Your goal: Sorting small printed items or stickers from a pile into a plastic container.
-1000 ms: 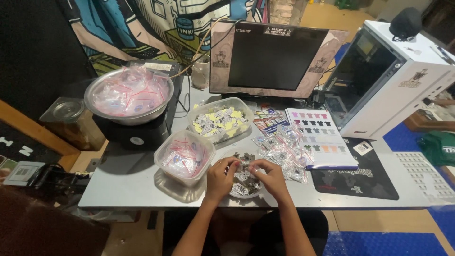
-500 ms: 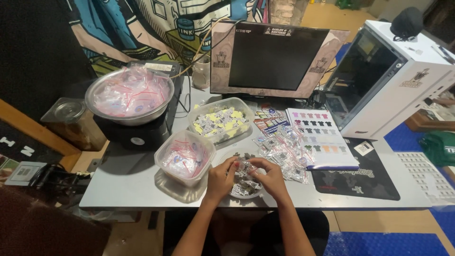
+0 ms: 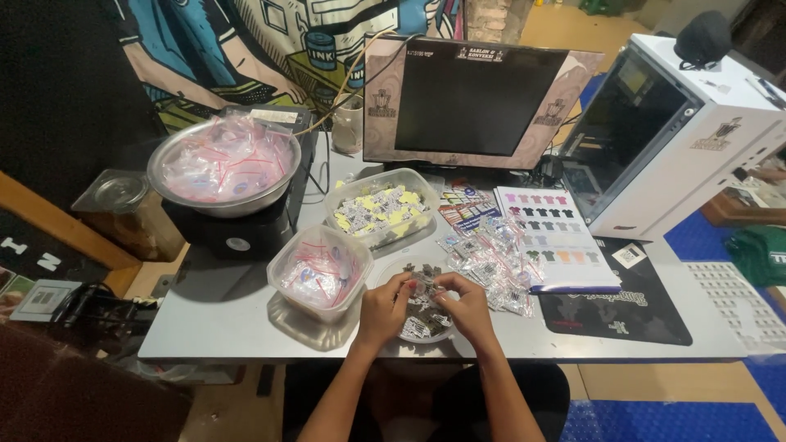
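**Head view: a small piece pinched over the dish**

From the head camera we see a small dark piece (image 3: 420, 288) held between both hands, just above a shallow dish (image 3: 426, 331) of similar pieces. The left hand (image 3: 383, 309) and right hand (image 3: 467, 307) meet at their fingertips, each pinching one side of it; it is too small for us to tell what it is. Just left of the dish stands a clear tub (image 3: 318, 272) of small bags. To the right lies a heap of packed bags (image 3: 487, 262), then a colour chart (image 3: 553, 237). Farther back sit a tub of yellow tags (image 3: 378, 208) and a metal bowl (image 3: 223, 166).
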